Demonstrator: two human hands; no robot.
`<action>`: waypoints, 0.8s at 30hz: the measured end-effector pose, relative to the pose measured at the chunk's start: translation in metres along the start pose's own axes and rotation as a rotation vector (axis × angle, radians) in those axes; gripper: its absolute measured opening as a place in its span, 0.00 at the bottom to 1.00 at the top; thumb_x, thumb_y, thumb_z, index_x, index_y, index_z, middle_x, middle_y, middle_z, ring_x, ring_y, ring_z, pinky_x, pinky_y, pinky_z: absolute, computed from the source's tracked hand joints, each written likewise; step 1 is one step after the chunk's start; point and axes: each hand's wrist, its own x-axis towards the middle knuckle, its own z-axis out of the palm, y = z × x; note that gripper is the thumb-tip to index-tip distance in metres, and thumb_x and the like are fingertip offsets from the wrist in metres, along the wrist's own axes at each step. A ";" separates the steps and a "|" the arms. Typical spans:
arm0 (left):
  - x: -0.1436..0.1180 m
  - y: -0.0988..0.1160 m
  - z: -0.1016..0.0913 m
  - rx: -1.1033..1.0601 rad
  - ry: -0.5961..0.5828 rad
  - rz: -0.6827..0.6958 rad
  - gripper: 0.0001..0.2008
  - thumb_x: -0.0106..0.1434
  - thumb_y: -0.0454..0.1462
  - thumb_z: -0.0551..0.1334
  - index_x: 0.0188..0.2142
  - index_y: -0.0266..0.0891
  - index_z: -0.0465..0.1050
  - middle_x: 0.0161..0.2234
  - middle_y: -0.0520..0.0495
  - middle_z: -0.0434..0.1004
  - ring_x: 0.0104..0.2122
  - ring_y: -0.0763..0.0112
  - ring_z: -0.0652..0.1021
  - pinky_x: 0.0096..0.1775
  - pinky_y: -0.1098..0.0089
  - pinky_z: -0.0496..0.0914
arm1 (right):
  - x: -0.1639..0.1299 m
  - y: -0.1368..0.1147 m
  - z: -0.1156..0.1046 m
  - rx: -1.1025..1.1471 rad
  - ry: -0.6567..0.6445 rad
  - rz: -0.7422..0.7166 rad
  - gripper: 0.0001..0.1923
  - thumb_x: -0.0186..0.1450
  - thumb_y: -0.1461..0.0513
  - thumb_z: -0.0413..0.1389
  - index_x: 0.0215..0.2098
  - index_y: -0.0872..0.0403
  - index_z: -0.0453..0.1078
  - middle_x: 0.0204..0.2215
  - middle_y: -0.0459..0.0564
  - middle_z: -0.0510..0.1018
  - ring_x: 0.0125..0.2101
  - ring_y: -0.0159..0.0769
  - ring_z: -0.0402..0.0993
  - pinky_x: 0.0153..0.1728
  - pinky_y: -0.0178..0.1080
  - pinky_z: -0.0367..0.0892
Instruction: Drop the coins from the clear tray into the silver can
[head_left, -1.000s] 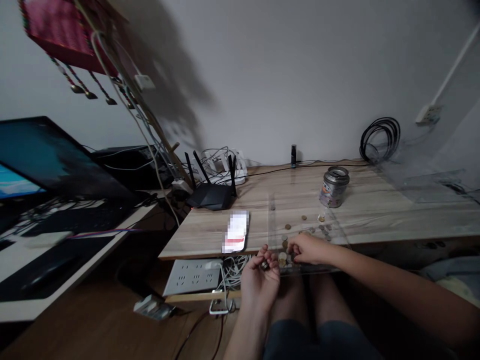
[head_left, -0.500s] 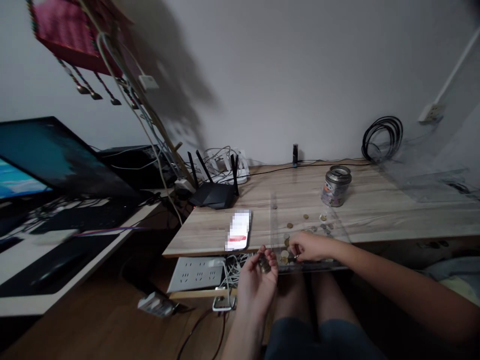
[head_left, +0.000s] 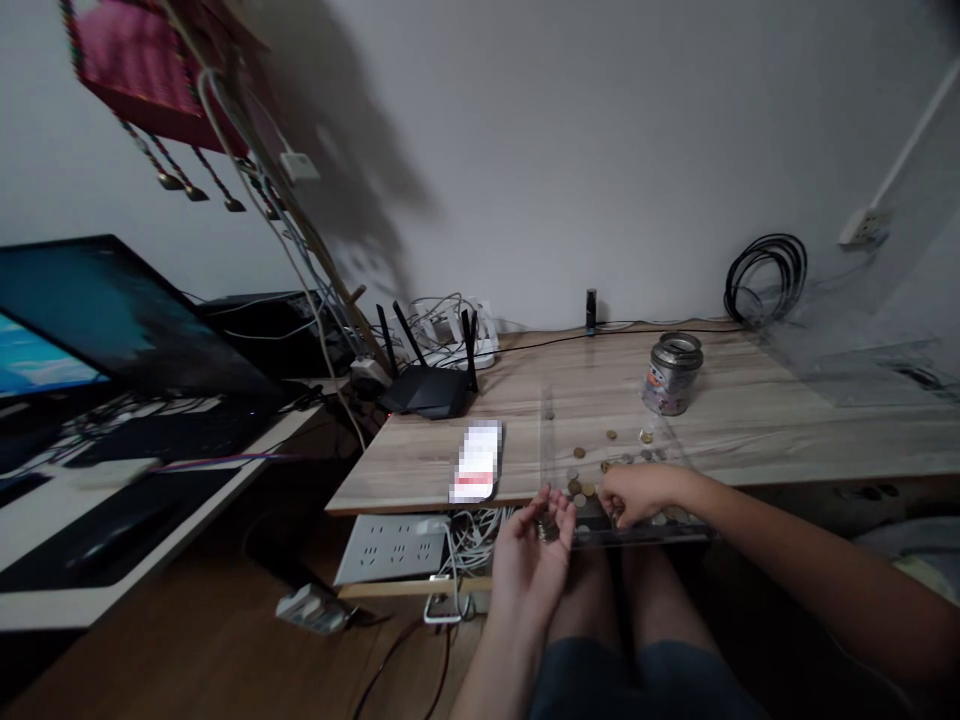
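My left hand (head_left: 534, 550) is palm up below the front edge of the table, its fingers curled round a stack of coins (head_left: 547, 526). To its right, my right hand (head_left: 636, 493) reaches down with bent fingers among loose coins (head_left: 580, 500) in a shallow clear plastic tray (head_left: 546, 450). Whether a coin is between those fingertips cannot be made out. More coins (head_left: 646, 437) lie scattered in the tray beyond my right hand, partly hidden by it. A round metal tin (head_left: 673, 374) with a printed side stands behind the tray.
A lit phone (head_left: 478, 460) lies left of the tray on the wooden table (head_left: 420, 460). Behind it sits a black router (head_left: 429, 388). A coiled black cable (head_left: 765, 278) leans at the back right. A power strip (head_left: 394, 548) and cables are below the table edge.
My left hand has moved right with its coins. My right hand has shifted right over the tray, uncovering some coins on the left side.
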 end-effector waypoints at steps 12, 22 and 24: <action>0.046 -0.051 0.056 0.167 -0.124 -0.122 0.11 0.58 0.25 0.51 0.29 0.30 0.71 0.23 0.45 0.74 0.25 0.72 0.77 0.35 0.69 0.76 | -0.033 0.015 -0.030 0.304 0.630 -0.028 0.09 0.56 0.64 0.53 0.28 0.57 0.76 0.23 0.48 0.78 0.24 0.31 0.69 0.26 0.31 0.60; 0.104 -0.043 0.118 0.373 -0.162 -0.078 0.16 0.60 0.24 0.51 0.48 0.19 0.64 0.30 0.35 0.76 0.31 0.63 0.80 0.29 0.74 0.76 | -0.052 0.154 -0.144 0.012 1.061 0.603 0.10 0.56 0.62 0.55 0.33 0.55 0.78 0.31 0.52 0.80 0.32 0.35 0.73 0.31 0.32 0.62; 0.115 -0.039 0.127 0.394 -0.159 -0.081 0.16 0.61 0.24 0.50 0.48 0.19 0.63 0.29 0.35 0.76 0.31 0.62 0.80 0.29 0.73 0.76 | -0.043 0.164 -0.149 -0.066 1.008 0.708 0.09 0.55 0.62 0.56 0.32 0.54 0.78 0.32 0.53 0.80 0.33 0.36 0.74 0.31 0.33 0.62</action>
